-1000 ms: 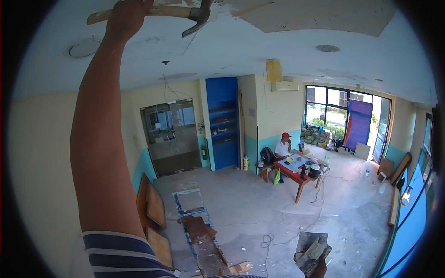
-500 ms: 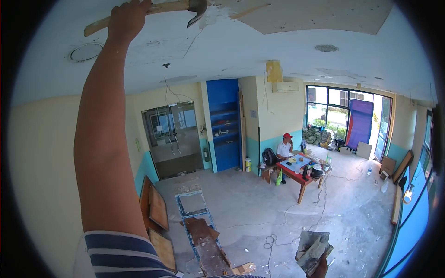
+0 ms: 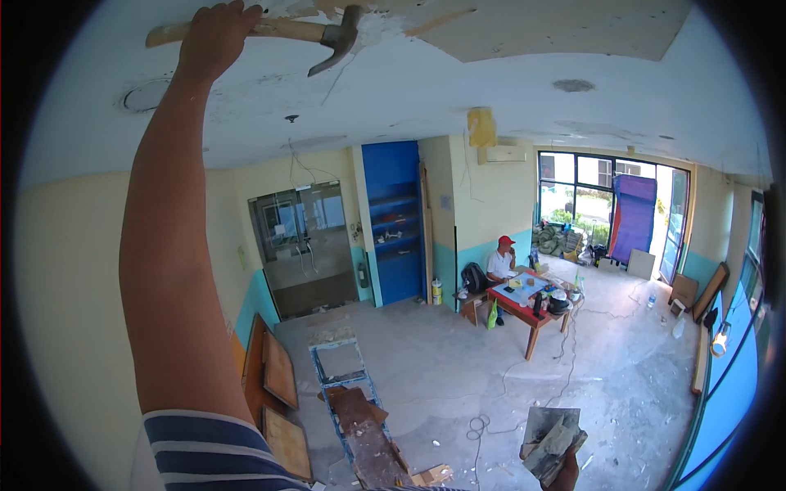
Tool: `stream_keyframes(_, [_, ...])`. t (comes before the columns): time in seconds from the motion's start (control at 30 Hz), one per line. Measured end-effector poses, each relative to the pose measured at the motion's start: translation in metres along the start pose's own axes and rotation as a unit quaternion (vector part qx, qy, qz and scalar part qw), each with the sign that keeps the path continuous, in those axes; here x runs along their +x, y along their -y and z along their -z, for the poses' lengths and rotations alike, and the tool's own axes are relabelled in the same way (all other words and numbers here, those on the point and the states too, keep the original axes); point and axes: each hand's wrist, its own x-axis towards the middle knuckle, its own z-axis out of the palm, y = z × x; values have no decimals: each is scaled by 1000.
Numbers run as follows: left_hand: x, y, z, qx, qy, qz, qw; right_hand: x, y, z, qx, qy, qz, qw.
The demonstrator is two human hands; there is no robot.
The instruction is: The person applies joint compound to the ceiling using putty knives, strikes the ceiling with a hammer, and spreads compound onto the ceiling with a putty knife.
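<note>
Raised at the upper left, my left hand (image 3: 217,39) is wrapped round the wooden handle of a claw hammer (image 3: 299,31), close beneath the ceiling (image 3: 278,90). The hammer's head is at the right, with its claw pointing down and left. Behind it, a rough patch of whitish plaster (image 3: 372,33) shows at the edge of a bare board panel (image 3: 565,29). Low at the right, my right hand (image 3: 566,473), mostly hidden, grips a flat grey plate (image 3: 553,419) carrying a lump of greyish plaster (image 3: 553,446).
Below me stands a paint-spattered blue ladder frame (image 3: 368,383) with a brown plank (image 3: 360,425). A person in a red cap (image 3: 501,263) sits at a red table (image 3: 532,315). Cables (image 3: 483,425) trail over the floor. Boards (image 3: 278,368) lean on the left wall.
My left hand and the hammer have shifted slightly left. The hammer has turned so its claw is lower and more in view. My right hand stays nearly in place.
</note>
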Motion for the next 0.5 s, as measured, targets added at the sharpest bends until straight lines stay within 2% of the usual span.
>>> stream_keyframes(0.03, [1,3,-2,-11,-34,-35,999,1,0,2,-1,-5,-4,1000])
stream_keyframes(0.13, [14,-7,7,45,66,61,995,-5,1,-11,-6,-14,-12,1000])
stream_keyframes(0.23, [9,-19,8,53,72,95,991,-5,0,-11,-10,-15,-4,1000])
stream_keyframes(0.43, [8,-8,-7,68,48,16,996,-2,-2,-1,10,-9,-4,1000])
stream_keyframes(0.5, [12,-20,-4,55,68,81,993,-4,-1,-7,27,-16,-13,999])
